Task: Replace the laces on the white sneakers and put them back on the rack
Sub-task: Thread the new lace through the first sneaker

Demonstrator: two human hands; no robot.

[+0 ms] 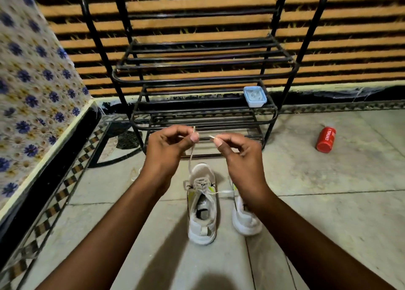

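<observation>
Two white fabric sneakers (202, 204) are seen side by side on the pale stone floor (328, 202), heels toward the camera, before one black metal-tube shoe rack (197, 70). One white lace (191, 156) runs up from the left shoe; its two tips are pinched, one by the left hand (166, 151), one by the right hand (238, 158). One pale blue plastic box (254, 96) sits at the rack's right edge. One red can (326, 139) lies on open floor to the right.
</observation>
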